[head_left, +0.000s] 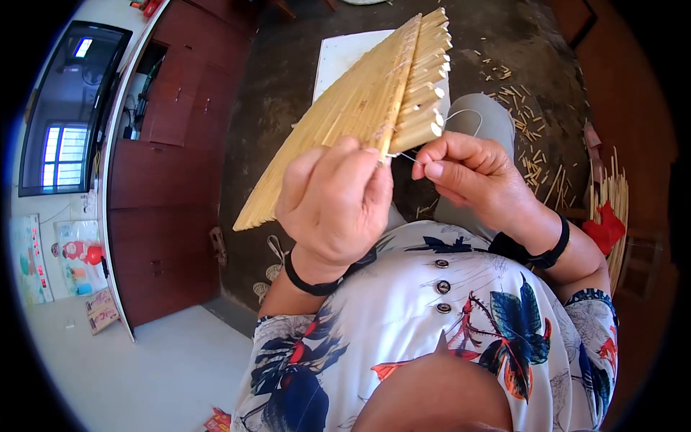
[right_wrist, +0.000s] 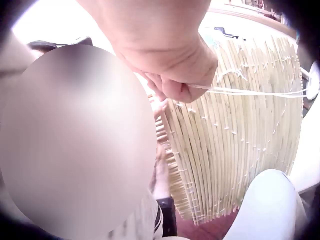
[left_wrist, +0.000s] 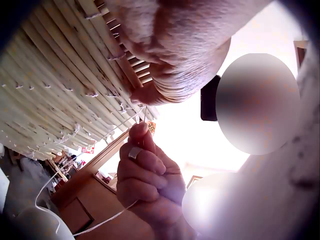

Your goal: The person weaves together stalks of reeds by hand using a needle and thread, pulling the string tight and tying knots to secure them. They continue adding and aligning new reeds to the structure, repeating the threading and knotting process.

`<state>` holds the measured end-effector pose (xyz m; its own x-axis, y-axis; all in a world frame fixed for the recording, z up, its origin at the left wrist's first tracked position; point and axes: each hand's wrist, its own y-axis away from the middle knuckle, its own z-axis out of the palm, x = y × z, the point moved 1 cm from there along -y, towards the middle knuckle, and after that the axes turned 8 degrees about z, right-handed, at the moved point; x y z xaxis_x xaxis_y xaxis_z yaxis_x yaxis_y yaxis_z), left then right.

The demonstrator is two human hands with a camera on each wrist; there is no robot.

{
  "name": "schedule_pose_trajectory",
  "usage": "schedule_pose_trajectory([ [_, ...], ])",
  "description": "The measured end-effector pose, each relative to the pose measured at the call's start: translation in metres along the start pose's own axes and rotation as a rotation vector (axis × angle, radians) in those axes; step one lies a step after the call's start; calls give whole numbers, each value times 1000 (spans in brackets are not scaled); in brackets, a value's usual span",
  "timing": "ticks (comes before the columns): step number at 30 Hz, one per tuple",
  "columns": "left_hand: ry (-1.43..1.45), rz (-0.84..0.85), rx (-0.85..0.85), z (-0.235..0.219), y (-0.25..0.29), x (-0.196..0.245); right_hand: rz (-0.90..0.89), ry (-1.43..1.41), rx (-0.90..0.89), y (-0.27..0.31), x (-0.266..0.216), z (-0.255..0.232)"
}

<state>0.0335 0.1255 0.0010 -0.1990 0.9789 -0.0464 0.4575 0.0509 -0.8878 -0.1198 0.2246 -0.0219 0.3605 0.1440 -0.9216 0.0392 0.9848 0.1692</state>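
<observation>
A mat of pale plant stalks (head_left: 345,101), stitched together with thread, slants up in front of the person. At its near edge my left hand (head_left: 331,198) grips the mat, fingers curled over the stalk that lies across it. Close to the right of that edge, my right hand (head_left: 475,173) pinches a thin needle (left_wrist: 145,115) between thumb and forefinger. White thread (head_left: 471,112) loops out beside the mat; in the right wrist view the thread (right_wrist: 255,92) runs from the right hand across the stitched stalks. A ring (left_wrist: 134,152) is on a right-hand finger.
The mat lies over the person's knee (head_left: 489,115) and a white board (head_left: 345,54). Cut stalk bits (head_left: 529,115) are scattered on the dark floor to the right. A bundle of long stalks (head_left: 615,194) with red cloth (head_left: 604,229) stands at far right. Cabinets (head_left: 169,173) line the left.
</observation>
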Motion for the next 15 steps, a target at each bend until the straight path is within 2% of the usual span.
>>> schedule_pose_trajectory([
  [6,108,109,-21,-3,16,8,104,1,10,16,24,-4],
  [8,109,96,-7,-4,15,10,95,-6,11,16,24,-3],
  [10,109,92,-124,-10,12,13,73,-22,16,17,24,-1],
  [15,148,20,-121,-10,15,15,80,-54,10,15,22,1],
])
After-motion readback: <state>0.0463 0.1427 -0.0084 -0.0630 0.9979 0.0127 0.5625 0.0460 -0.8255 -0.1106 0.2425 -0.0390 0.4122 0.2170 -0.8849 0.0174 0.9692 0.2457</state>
